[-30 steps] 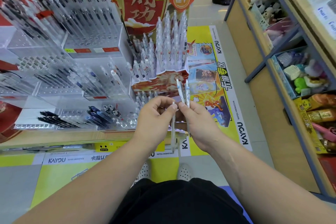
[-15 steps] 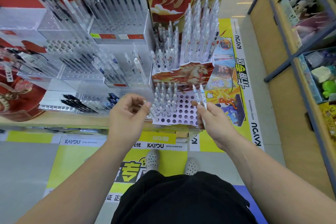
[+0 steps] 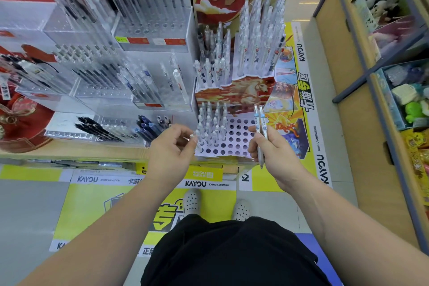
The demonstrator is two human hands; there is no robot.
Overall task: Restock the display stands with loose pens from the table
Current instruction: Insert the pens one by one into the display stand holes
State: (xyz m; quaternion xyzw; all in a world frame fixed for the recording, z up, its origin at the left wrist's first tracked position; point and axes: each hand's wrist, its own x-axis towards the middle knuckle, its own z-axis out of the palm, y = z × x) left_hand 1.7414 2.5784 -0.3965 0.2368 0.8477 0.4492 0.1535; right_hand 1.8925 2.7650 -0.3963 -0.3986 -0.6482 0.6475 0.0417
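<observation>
While left hand point(image 3: 173, 146) pinches, right hand point(image 3: 275, 154) grips pens point(image 3: 260, 121)

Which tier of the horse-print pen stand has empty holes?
The lowest front tier: its right half is bare holes; the two tiers above show only pens.

Two hands point(image 3: 171, 148) point(image 3: 277, 153), three loose pens point(image 3: 259, 121) (one left, two right)

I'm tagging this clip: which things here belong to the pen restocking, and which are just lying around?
In the job: left hand pinching a clear pen; right hand holding two pens; holed stand.
Just around: black pens; shelf toys; floor sticker.
</observation>
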